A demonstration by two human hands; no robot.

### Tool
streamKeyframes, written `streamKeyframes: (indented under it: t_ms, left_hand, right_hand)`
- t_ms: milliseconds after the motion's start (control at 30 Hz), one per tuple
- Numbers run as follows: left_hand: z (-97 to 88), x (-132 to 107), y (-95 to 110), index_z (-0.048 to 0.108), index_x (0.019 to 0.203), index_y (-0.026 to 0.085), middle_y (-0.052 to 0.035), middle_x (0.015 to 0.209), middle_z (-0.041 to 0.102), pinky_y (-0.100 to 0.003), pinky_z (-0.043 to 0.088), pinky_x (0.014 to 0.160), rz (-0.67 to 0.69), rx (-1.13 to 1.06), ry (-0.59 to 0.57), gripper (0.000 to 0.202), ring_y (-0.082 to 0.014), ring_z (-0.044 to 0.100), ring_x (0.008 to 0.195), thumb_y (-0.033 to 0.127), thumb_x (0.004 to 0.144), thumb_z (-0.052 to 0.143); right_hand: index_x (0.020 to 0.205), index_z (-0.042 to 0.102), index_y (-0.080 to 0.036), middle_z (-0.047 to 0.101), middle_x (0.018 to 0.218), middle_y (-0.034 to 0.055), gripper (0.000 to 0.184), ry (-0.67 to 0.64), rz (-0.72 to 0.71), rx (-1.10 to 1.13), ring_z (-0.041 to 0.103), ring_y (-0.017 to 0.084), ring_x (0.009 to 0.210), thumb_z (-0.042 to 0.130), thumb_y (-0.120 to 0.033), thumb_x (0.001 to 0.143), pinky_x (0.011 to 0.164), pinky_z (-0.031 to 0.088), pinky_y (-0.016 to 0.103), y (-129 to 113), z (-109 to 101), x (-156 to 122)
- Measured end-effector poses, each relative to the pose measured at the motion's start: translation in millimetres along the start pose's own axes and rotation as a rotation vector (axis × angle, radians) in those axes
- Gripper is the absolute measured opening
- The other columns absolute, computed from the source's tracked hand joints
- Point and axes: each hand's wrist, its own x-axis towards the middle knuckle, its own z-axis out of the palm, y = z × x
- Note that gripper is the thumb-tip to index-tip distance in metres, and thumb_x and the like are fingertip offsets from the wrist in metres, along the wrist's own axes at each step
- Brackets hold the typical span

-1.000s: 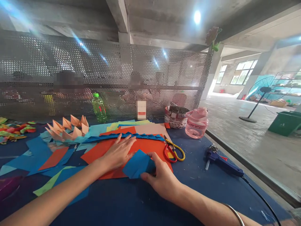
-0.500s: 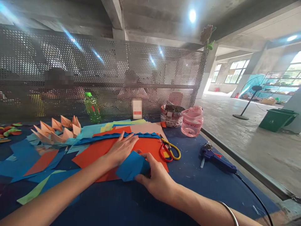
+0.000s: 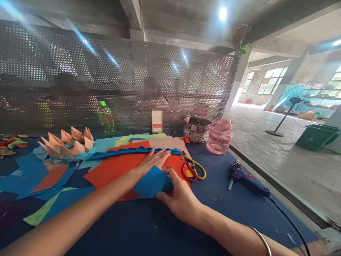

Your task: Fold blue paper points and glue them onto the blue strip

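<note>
My left hand [image 3: 154, 160] lies with fingers stretched out over the orange paper [image 3: 114, 169], fingertips at the lower edge of a long blue folded paper strip [image 3: 128, 151]. The strip has a zigzag upper edge. My right hand [image 3: 178, 193] pinches a blue piece of paper [image 3: 152, 183] between thumb and fingers, just in front of my left wrist. Some of its fingers are hidden behind the paper. Scissors [image 3: 194, 168] with red and yellow handles lie to the right of the orange paper, blades near the strip's right end.
A peach folded-paper ring [image 3: 76, 145] stands left, among loose blue paper [image 3: 29, 174]. Behind are a green bottle [image 3: 106, 119], a round container [image 3: 196, 133] and a pink jug [image 3: 220, 137]. A glue gun [image 3: 249, 183] lies right, its cord trailing forward. A perforated screen [image 3: 170, 78] borders the table.
My left hand has slid to the right along the blue strip. The right hand still holds the blue paper, now turned a little. The camera view has shifted slightly.
</note>
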Motion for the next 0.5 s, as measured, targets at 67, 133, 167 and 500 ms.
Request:
streamKeyframes:
  t_ms: [67, 133, 167, 500]
  left_hand:
    - [-6.2, -12, 2, 0.034, 0.140, 0.016, -0.0144, 0.150, 0.031, -0.056, 0.003, 0.112, 0.027, -0.019, -0.007, 0.062, -0.0308, 0.024, 0.139, 0.044, 0.086, 0.045]
    - [-9.9, -28, 5, 0.030, 0.142, 0.016, -0.0150, 0.150, 0.030, -0.054, 0.003, 0.112, 0.059, -0.036, -0.019, 0.068, -0.0304, 0.022, 0.139, 0.042, 0.082, 0.051]
    - [-10.8, -35, 6, 0.031, 0.142, 0.017, -0.0144, 0.150, 0.031, -0.053, 0.004, 0.112, 0.066, -0.047, -0.027, 0.069, -0.0298, 0.022, 0.139, 0.040, 0.081, 0.054]
    - [-86.6, -120, -31, 0.067, 0.090, 0.022, -0.0030, 0.096, 0.070, -0.030, 0.046, 0.079, -0.335, -0.206, -0.258, 0.018, -0.0218, 0.064, 0.090, 0.025, 0.075, 0.058]
  right_hand:
    - [0.109, 0.049, -0.023, 0.060, 0.080, -0.0019, 0.040, 0.014, -0.008, -0.002, 0.053, 0.015, 0.068, 0.063, -0.019, 0.072, 0.064, 0.039, 0.026, 0, 1, 0]
    - [0.108, 0.049, -0.023, 0.060, 0.079, -0.0019, 0.037, 0.037, -0.021, 0.008, 0.053, 0.015, 0.068, 0.062, -0.021, 0.073, 0.064, 0.039, 0.026, 1, 1, 0]
    - [0.107, 0.049, -0.022, 0.060, 0.078, -0.0019, 0.035, 0.060, -0.025, 0.014, 0.053, 0.015, 0.068, 0.061, -0.022, 0.075, 0.064, 0.040, 0.026, 1, 1, 0]
    - [0.103, 0.048, -0.021, 0.062, 0.079, 0.0002, 0.028, 0.116, -0.041, 0.024, 0.054, 0.016, 0.069, 0.059, -0.031, 0.079, 0.065, 0.042, 0.028, 6, -3, 2]
